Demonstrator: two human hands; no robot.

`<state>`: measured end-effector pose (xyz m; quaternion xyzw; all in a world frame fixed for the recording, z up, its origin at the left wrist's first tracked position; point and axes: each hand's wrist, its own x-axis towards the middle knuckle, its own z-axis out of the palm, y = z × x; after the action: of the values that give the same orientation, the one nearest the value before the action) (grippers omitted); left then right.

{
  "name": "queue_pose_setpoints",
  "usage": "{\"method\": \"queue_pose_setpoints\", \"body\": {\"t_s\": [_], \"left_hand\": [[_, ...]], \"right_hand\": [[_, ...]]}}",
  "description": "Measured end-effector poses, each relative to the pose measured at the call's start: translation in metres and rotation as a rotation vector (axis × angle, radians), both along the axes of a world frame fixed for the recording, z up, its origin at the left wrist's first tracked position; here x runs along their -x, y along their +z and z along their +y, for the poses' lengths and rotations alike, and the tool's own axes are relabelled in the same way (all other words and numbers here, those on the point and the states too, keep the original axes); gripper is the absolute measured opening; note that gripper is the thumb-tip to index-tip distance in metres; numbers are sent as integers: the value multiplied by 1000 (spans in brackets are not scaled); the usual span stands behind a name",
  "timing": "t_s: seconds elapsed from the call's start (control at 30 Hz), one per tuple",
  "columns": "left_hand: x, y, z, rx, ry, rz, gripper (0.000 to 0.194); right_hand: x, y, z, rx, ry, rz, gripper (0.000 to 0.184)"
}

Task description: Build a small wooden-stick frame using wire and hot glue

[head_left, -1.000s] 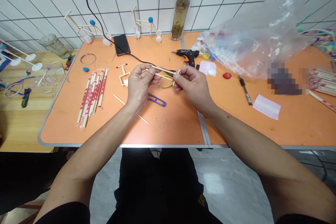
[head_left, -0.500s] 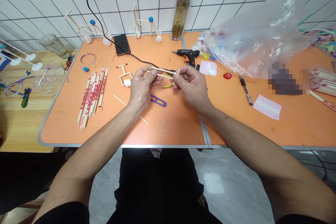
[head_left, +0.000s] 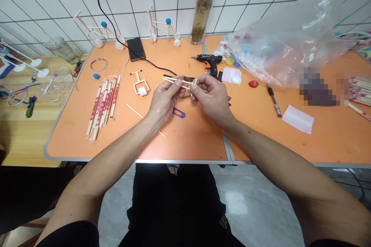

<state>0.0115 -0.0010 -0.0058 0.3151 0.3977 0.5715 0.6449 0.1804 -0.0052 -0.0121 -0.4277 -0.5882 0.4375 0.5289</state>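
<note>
My left hand [head_left: 165,98] and my right hand [head_left: 210,95] meet above the middle of the orange table [head_left: 188,139]. Both are closed on a small frame of thin wooden sticks [head_left: 179,81], the left pinching its left part, the right pinching its right end. A yellow piece [head_left: 187,94] shows just under the sticks between my hands. A purple clip [head_left: 179,113] lies on the table below my left hand. A loose stick [head_left: 136,112] lies to the left of it.
A glue gun [head_left: 209,61] with its black cord lies behind my hands. Wrapped chopsticks [head_left: 104,102] lie at the left, a small stick frame [head_left: 140,83] beside them. Stick models [head_left: 162,27], a phone [head_left: 136,48] and a bottle [head_left: 203,11] stand at the back. A plastic bag [head_left: 284,46] and pen [head_left: 274,100] lie right.
My hands have drawn slightly closer together and shifted a little right with the sticks; the left thumb has slid along them. The small stick frame on the table is now uncovered.
</note>
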Motion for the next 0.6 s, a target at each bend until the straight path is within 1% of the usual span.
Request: {"method": "queue_pose_setpoints", "body": {"t_s": [0.1,0.3,0.47,0.6], "left_hand": [[-1,0,0,-9,2,-12,4],[-3,1,-2,11,12,-2,7],[-1,1,-1,36,35,-28,12],[3,-1,1,23,36,-45,8]], "right_hand": [[3,0,-1,-6,6,21,42],[5,-1,-2,-5,5,26,45],[3,-5,0,4,32,42,53],[0,-4,2,1,26,46,57]]}}
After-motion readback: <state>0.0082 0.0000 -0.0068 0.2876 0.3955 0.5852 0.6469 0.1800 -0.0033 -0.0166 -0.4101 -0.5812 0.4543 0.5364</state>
